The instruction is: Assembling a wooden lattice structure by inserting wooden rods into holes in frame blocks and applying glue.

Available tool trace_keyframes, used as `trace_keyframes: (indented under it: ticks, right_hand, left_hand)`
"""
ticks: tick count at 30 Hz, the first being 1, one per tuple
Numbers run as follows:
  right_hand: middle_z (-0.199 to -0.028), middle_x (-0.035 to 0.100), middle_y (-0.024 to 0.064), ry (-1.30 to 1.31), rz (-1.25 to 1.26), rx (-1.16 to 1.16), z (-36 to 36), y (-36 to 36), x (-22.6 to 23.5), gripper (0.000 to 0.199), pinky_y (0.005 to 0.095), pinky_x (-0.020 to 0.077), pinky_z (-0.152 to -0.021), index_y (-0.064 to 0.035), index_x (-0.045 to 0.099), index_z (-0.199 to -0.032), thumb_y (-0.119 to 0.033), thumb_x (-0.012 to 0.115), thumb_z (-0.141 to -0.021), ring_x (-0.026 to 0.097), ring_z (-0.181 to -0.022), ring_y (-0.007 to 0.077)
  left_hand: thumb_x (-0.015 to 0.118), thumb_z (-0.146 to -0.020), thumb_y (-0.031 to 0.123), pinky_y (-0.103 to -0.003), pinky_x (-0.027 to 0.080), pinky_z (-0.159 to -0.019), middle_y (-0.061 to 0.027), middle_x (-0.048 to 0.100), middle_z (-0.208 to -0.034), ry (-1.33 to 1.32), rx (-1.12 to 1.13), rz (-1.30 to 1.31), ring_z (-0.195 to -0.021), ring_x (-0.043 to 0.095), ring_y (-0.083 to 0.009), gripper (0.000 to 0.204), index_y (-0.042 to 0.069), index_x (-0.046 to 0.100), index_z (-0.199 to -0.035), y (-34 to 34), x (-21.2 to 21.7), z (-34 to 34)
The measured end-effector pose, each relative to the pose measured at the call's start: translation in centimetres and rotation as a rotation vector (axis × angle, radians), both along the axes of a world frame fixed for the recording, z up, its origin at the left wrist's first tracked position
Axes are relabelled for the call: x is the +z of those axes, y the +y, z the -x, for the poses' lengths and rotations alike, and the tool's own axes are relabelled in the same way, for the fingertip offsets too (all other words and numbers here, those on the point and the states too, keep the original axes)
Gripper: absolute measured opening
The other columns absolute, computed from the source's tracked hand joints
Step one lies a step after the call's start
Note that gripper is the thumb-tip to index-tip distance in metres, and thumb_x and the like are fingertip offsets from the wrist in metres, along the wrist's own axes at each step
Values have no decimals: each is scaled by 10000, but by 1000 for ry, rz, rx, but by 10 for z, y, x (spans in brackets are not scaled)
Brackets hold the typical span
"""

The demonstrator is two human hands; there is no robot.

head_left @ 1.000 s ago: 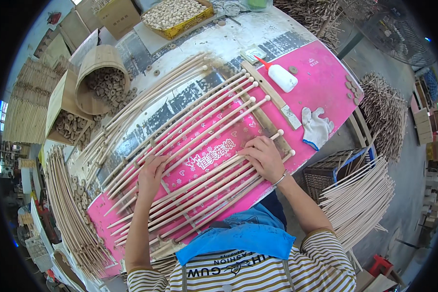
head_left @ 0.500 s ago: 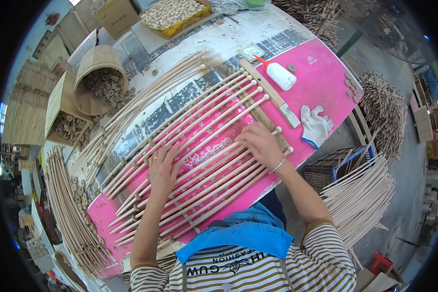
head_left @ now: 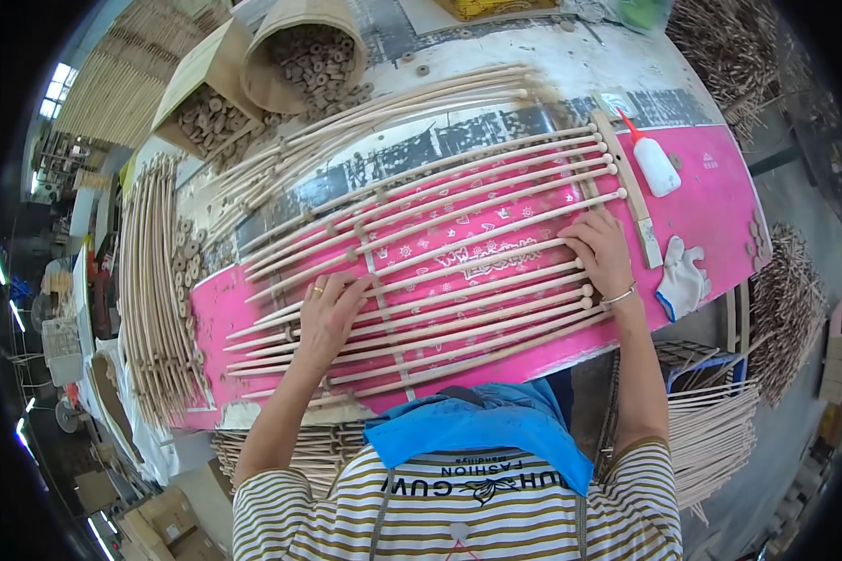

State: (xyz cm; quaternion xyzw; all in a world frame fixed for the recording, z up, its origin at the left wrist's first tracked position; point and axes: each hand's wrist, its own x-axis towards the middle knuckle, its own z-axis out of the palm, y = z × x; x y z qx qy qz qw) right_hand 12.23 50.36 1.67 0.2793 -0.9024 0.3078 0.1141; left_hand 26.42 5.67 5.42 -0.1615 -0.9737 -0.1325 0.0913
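Crosswise, rods (head_left: 477, 265), under left hand (head_left: 329, 318), right hand (head_left: 603, 251)

One rod (head_left: 468, 266) partly behind right hand (head_left: 601, 252)

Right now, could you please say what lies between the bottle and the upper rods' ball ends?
A wooden strip lies between the bottle and those ball ends, in the head view.
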Motion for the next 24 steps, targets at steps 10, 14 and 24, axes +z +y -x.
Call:
trace_keyframes:
  ticks: [10,14,24]
  right_hand:
    - [-937,655,48,-136,117,19,1,0,8,80,408,412,-948,-89,758,-994,-107,732,-920,623,-984,266]
    - [-932,652,58,-77,43,55,5,-7,18,79,414,424,-946,-93,760,-996,-111,727,-926,622,-981,275]
    - [-1004,683,75,-90,-30,72,7,-8,8,78,433,415,-958,-98,727,-1009,-105,699,-937,622,-1043,300]
  left_hand:
    - [658,-862,22,-417,516,-898,-66,642,-1077,21,75,114,-1005,616,-281,397,106,728,-1243,-15,5,-24]
    - [645,-865,13,-420,511,-895,-68,645,-1079,-33,80,101,-1006,613,-283,397,108,729,-1240,-19,11,-29]
    - [620,-895,60,-402,499,-837,-43,666,-1005,-23,116,87,-941,653,-263,349,127,726,-1221,-23,25,-39]
